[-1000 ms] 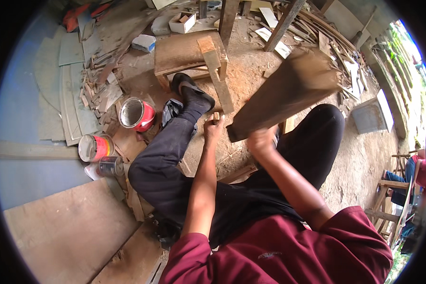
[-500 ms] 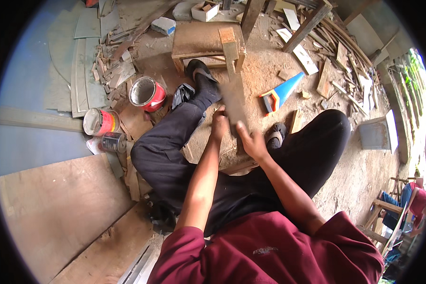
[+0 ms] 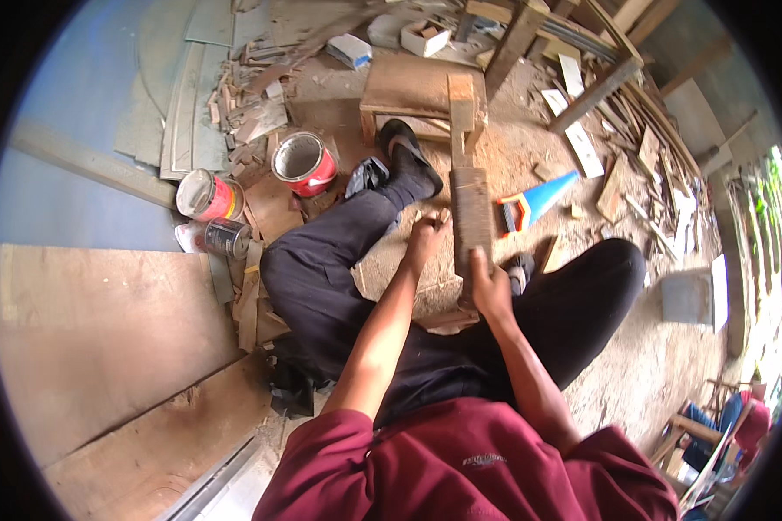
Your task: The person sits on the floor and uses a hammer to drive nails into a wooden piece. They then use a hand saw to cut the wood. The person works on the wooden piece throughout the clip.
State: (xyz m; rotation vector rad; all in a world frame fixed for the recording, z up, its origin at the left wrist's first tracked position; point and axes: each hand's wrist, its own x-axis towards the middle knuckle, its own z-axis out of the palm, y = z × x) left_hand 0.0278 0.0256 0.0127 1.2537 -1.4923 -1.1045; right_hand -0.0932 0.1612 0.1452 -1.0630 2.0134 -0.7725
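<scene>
My right hand (image 3: 491, 286) grips a flat, rough brown piece of wood (image 3: 472, 208) near its lower end, thumb on its upper face. This wood lies over a narrow wooden board (image 3: 462, 113), covering its middle; whether the two touch I cannot tell. The board's far end rests on a low wooden stool (image 3: 408, 82). Just left of the board, my left hand (image 3: 424, 240) is closed, with a small pale tip showing at its top; what it holds is mostly hidden. My legs are bent on either side of the board.
A handsaw (image 3: 534, 201) with a blue blade cover and orange-black handle lies right of the board. Paint cans (image 3: 304, 165) stand at left. Wood scraps (image 3: 613, 187) litter the floor at far right. A grey container (image 3: 693, 298) stands at right, with another person (image 3: 712, 434) beyond.
The piece of wood, tilted and blurred before, now lines up along the board. My left hand sits farther from it. The whole view has shifted, placing the surroundings farther right and lower.
</scene>
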